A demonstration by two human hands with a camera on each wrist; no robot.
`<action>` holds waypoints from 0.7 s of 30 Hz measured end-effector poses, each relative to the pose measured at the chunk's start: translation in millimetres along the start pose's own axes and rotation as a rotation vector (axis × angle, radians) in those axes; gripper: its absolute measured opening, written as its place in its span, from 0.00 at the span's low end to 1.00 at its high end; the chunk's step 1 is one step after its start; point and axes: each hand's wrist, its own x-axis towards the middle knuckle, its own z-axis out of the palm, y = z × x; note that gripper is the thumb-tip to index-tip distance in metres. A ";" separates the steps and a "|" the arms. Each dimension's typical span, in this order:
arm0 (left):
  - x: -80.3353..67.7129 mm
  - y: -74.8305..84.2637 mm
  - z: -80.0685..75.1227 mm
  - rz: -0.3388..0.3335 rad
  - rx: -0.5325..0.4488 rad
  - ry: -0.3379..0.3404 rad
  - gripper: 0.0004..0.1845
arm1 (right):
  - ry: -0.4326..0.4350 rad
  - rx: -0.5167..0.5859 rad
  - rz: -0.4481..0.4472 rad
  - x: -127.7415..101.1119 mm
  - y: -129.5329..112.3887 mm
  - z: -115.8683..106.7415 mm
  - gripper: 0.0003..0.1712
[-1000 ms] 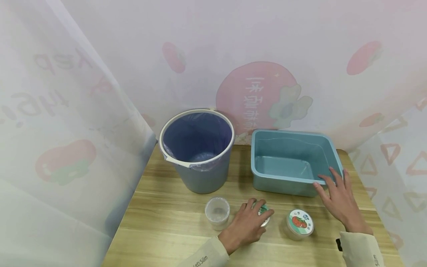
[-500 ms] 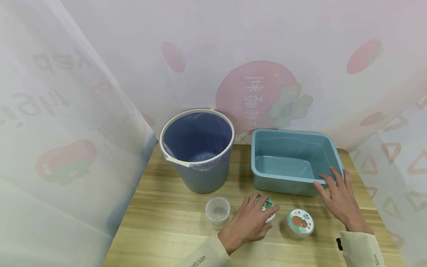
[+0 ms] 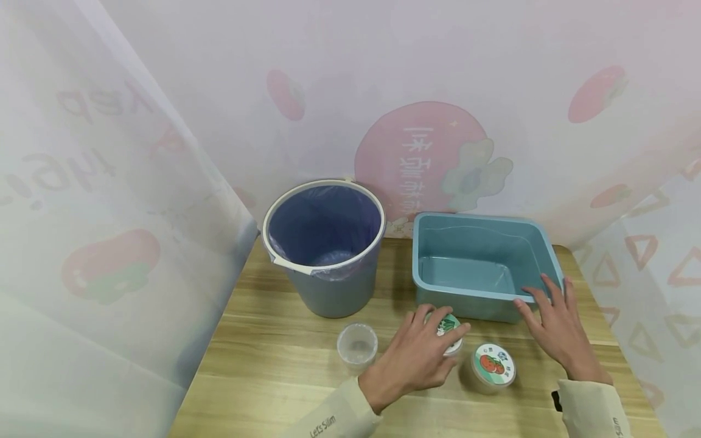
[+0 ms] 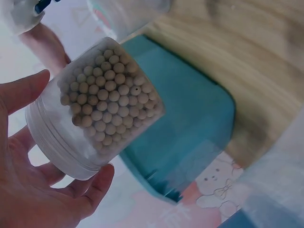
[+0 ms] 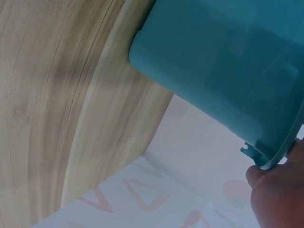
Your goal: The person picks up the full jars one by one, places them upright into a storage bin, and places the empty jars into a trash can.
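My left hand (image 3: 416, 356) grips a clear jar (image 4: 107, 102) by its lid end, fingers and thumb spread around the rim. Small round beige beads fill the jar's lower part in the left wrist view. Its green and white lid (image 3: 449, 331) shows between the fingers from above. At the right, my right hand (image 3: 561, 331) holds the front right corner of a teal plastic bin (image 3: 471, 296), fingers over the rim and thumb outside. Between the hands stands a second clear jar (image 3: 482, 386), its lid (image 3: 494, 364) printed with red tomatoes.
Left of the left hand stands an uncovered clear cup (image 3: 357, 350). A blue bucket (image 3: 336, 298) with a white rim and a plastic liner is behind it. Everything stands on a wooden table (image 3: 246, 377), with printed white curtains (image 3: 306, 140) behind and at the sides.
My left hand has carried the bead jar to the right and slightly away from me, towards the bin. The right hand stays on the bin's corner.
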 end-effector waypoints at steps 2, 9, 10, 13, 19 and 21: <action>4.0 -1.3 -4.2 0.001 0.009 0.006 0.32 | 0.000 0.000 0.002 -0.4 0.0 0.1 0.29; 20.8 -5.3 -17.6 0.000 0.041 0.052 0.29 | 0.009 -0.009 0.003 -0.7 -0.9 0.5 0.29; 23.1 -5.6 -19.2 0.000 0.043 0.054 0.29 | 0.009 -0.011 0.004 -0.8 -1.1 0.5 0.29; 30.0 -6.1 -23.4 -0.001 0.048 0.050 0.28 | 0.010 -0.015 0.004 -0.8 -1.4 0.8 0.29; 46.2 -8.5 -30.4 0.006 0.058 0.074 0.28 | 0.011 -0.011 0.004 -0.1 -1.6 0.4 0.29; 52.0 -9.6 -33.7 -0.001 0.043 0.064 0.28 | 0.010 -0.008 0.004 0.3 -1.8 0.0 0.29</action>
